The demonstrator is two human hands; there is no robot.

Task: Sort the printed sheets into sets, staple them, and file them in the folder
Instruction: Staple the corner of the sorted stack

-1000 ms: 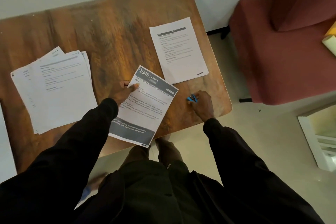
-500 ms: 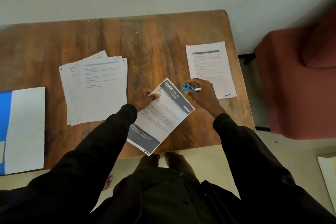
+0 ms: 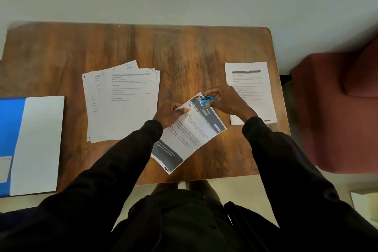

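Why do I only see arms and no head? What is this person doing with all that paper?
There is no machine here, just a person. The camera sits on their head and looks down, so you see only their two arms in black sleeves. The left hand pinches the edge of a printed paper marked KITCHEN. The right hand holds a small blue stapler at that paper's top corner. On the wooden table lie a fanned pile of sheets, another printed page to the right, and a blue folder at the left edge. A red armchair stands beside the table.
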